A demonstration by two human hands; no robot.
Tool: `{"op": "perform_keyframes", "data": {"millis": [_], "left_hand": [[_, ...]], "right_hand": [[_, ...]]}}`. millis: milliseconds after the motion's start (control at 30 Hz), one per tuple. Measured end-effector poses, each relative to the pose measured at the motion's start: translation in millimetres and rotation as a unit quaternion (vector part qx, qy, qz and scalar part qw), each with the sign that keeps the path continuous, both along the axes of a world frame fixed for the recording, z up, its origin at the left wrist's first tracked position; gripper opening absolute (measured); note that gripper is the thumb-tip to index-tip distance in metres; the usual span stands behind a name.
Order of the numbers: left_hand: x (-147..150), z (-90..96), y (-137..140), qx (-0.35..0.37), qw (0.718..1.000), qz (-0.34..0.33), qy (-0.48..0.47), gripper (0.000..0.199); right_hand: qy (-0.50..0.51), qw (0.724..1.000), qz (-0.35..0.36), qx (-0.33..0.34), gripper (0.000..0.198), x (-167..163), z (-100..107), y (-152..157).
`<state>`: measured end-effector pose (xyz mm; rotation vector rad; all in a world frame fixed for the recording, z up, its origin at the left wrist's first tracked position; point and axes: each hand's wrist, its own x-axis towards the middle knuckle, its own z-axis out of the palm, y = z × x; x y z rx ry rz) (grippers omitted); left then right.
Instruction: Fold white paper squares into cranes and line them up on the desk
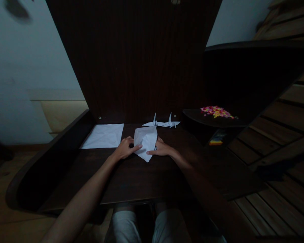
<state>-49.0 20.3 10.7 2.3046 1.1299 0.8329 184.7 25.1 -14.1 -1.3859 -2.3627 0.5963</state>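
A partly folded sheet of white paper is held up slightly over the dark desk, its lower corner pointing toward me. My left hand grips its left edge, thumb on the near face and fingers behind. On the right edge my right hand pinches it the same way, with most fingers hidden behind the paper. Just beyond it, two folded white paper cranes stand side by side near the back panel. To the left of my left hand lies a creased white sheet, spread flat.
The dark wooden desk has a raised left side wall and a tall back panel. On a rounded shelf at right sits a pile of small pink, red and yellow pieces. Below it are small coloured items.
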Motion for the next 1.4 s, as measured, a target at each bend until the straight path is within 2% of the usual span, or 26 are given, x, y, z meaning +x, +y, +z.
{"op": "perform_keyframes", "data": {"millis": [133,233,367,500,600,767,900,1000,1200,1400], "left_hand": [[-3,-0.9,3,-0.021,0.998,-0.046,-0.024,0.054],[0,-1.6,3,-0.031,0.999,-0.018,-0.023,0.058],[4,-2.2,3,-0.029,1.0,-0.001,0.001,0.051],[5,-4.5,5,-0.027,1.0,0.007,0.004,0.035],[6,-7.5,5,-0.017,0.999,0.038,0.001,0.029],[7,-12.7,4,0.01,0.998,0.062,-0.031,0.071],[7,-15.4,3,0.05,0.998,0.044,0.009,0.079],[7,-18.3,3,0.067,0.997,0.026,0.036,0.078],[11,-27.5,5,0.087,0.993,0.051,0.066,0.055],[14,-22.5,4,0.113,0.99,0.081,0.022,0.034]], "right_hand": [[0.015,1.0,-0.012,0.023,0.068,0,-4,3],[0.023,0.999,-0.013,0.034,0.068,1,-7,4],[0.029,0.999,-0.019,0.033,0.067,-1,-6,5],[0.045,0.997,-0.051,0.022,0.061,-4,-4,6],[0.065,0.995,-0.074,0.017,0.057,-5,-3,7],[0.084,0.993,-0.082,0.019,0.055,-4,-2,6],[0.089,0.992,-0.09,0.018,0.061,-5,-1,5],[0.101,0.989,-0.1,0.031,0.055,-7,-2,5],[0.105,0.985,-0.123,0.06,0.016,-11,-1,7],[0.103,0.971,-0.199,0.08,0.025,-14,0,6]]}}
